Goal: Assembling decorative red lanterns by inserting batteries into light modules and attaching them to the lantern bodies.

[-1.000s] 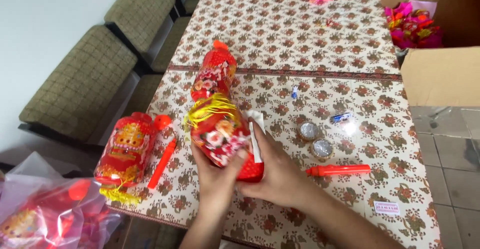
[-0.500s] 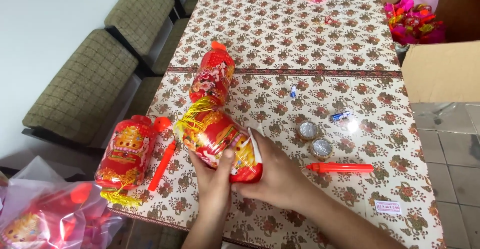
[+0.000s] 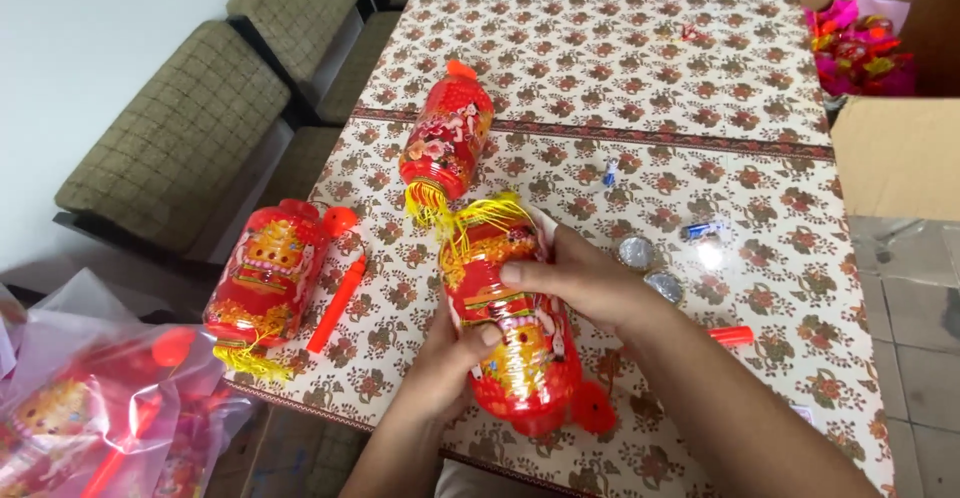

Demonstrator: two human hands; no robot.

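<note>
- Compared with the earlier frames, the red lantern [image 3: 510,328] in the hands has been turned: its yellow tassel [image 3: 480,213] now points away from the person, and its red knob end [image 3: 592,410] is nearer the table edge.
- The lantern is held just above the table [image 3: 700,78], near its front edge, lying lengthwise between both hands.
- The left hand [image 3: 440,368] is wrapped under the lantern from the near side, its grip closed on the body with the thumb pressed on top.
- The right hand [image 3: 585,278] is laid over the far side, its grip likewise clamped on the lantern, fingers curled round the upper part.
- Two other lanterns have stayed where they were: a second lantern [image 3: 447,140] beyond the held one and a third lantern [image 3: 262,273] at the left edge of the table.
- A red stick [image 3: 337,303] lies beside the third lantern; another red stick [image 3: 732,335] is mostly hidden behind the right forearm.
- Two round silvery pieces [image 3: 648,268] lie just beyond the right hand; what they are cannot be made out.
- The plastic bag [image 3: 90,408] at lower left is cut off by the frame, its red contents blurred through the clear film.
- The cardboard box [image 3: 895,153] at right is only partly seen.
- The lanterns look like glossy printed plastic, barrel-shaped; the table is covered by a shiny flower-patterned cloth.
</note>
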